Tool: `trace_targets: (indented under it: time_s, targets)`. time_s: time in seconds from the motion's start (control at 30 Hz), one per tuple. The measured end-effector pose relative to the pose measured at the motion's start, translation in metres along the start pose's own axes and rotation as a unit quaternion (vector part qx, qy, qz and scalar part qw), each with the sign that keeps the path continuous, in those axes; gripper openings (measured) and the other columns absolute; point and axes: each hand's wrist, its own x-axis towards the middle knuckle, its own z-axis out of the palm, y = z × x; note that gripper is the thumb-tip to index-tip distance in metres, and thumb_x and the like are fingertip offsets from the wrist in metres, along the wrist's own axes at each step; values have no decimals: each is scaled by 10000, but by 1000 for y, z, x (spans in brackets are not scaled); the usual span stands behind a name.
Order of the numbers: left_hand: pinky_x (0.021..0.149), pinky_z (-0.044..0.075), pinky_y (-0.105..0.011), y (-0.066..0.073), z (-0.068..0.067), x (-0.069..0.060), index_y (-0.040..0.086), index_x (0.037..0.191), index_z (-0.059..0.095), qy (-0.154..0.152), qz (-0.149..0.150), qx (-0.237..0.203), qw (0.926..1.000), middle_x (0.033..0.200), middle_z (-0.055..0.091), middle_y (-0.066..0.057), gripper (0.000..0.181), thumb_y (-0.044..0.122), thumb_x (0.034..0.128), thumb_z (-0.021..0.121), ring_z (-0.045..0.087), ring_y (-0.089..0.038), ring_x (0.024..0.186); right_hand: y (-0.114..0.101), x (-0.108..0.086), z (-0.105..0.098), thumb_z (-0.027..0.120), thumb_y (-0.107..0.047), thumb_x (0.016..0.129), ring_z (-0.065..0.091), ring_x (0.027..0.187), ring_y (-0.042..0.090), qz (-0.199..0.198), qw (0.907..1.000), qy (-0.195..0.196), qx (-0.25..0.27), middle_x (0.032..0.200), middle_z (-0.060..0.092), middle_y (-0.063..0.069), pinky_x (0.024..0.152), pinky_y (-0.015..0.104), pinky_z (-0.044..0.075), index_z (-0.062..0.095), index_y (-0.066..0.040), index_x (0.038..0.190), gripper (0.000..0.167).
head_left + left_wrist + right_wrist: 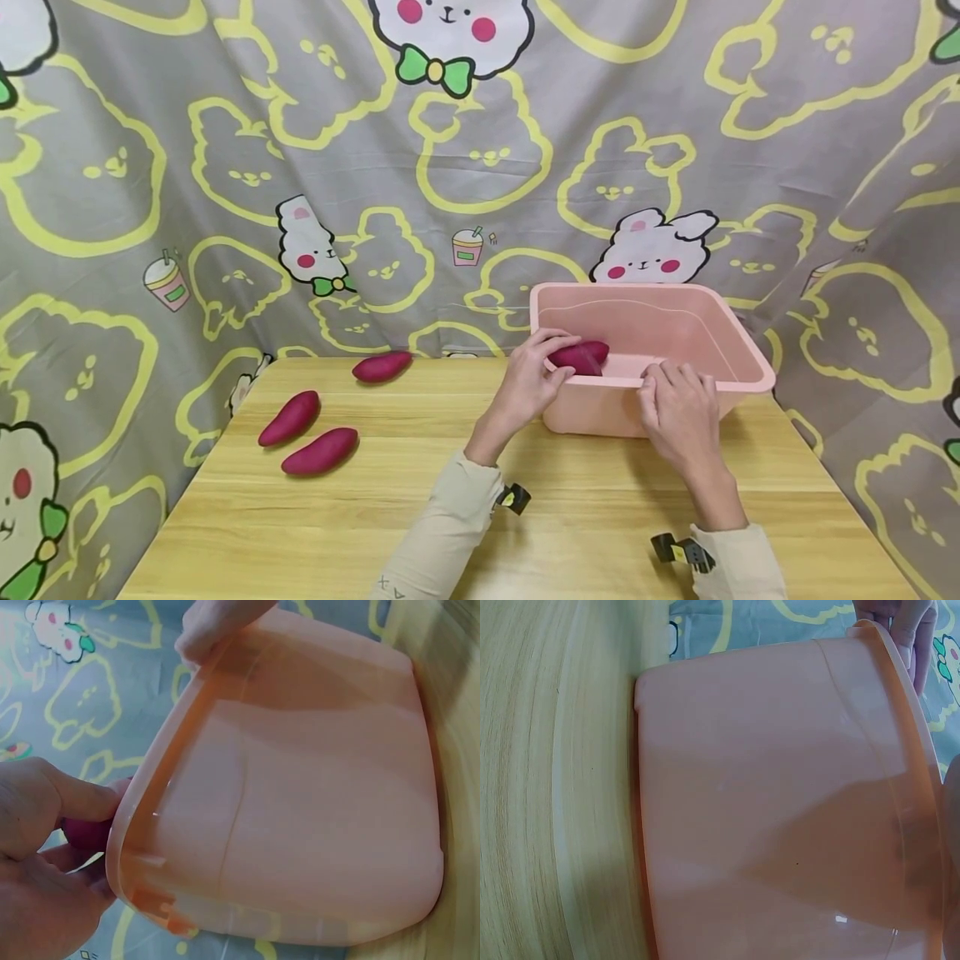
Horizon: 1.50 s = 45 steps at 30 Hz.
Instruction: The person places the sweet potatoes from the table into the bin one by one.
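A pink plastic basin (603, 417) stands at the right back of the table. My left hand (527, 381) holds a purple sweet potato (588, 357) just inside the basin's near left corner, fingers above it and thumb near the rim. From the left wrist view, the sweet potato (84, 834) shows between thumb and fingers, partly hidden by the hand and the rim. On the near rim, right of that, my right hand (684, 410) grips the edge with curled fingers; most of that hand falls outside the right wrist view.
Three more sweet potatoes lie on the left of the wooden table (300, 533): one near the back edge (382, 367), one farther left (290, 418) and one closer (321, 452). A patterned grey curtain (487, 175) hangs behind the table and along its sides.
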Motion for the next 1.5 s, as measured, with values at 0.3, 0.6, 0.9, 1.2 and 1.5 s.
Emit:
trace_targets:
  time_s: [0.3,0.6,0.9,1.2,1.5]
  targets:
    - [1004,488,-293,0,0,-1,34,1230,729,-78,24,34,10000,1249,668,-94,365,-20,872,774,650,-247,1153,0,1,1,339,-211,1006,510,825,377,-1,10000,15,1,860,607,127,730,510,344,577,-48,864,322]
    - [859,547,-242,3,-1,-1,9,1231,724,-248,28,-45,9997,1268,673,-98,337,-31,897,745,651,-234,1160,0,1,0,330,-218,1010,509,816,382,0,10000,22,-1,847,606,135,733,510,349,569,-42,849,337]
    - [798,522,-141,5,-2,-3,0,1206,729,-311,-62,-255,9992,1250,675,-102,303,-40,907,736,660,-230,1111,1,0,1,335,-223,1014,513,828,384,-48,10000,75,5,855,606,136,730,516,348,568,-44,859,332]
    - [725,547,-202,4,-6,-7,2,1170,726,-59,161,-355,9992,1203,695,-90,287,-80,894,723,665,-179,980,1,1,1,351,-212,1000,524,825,385,-66,9998,164,37,855,615,137,720,523,349,574,-45,854,315]
    - [877,520,-323,1,-18,-17,49,1173,731,152,220,-360,9990,1193,697,-50,266,-34,921,715,648,-188,912,-1,0,-1,366,-212,1010,528,838,372,47,9999,19,101,863,618,129,740,514,349,580,-59,852,306]
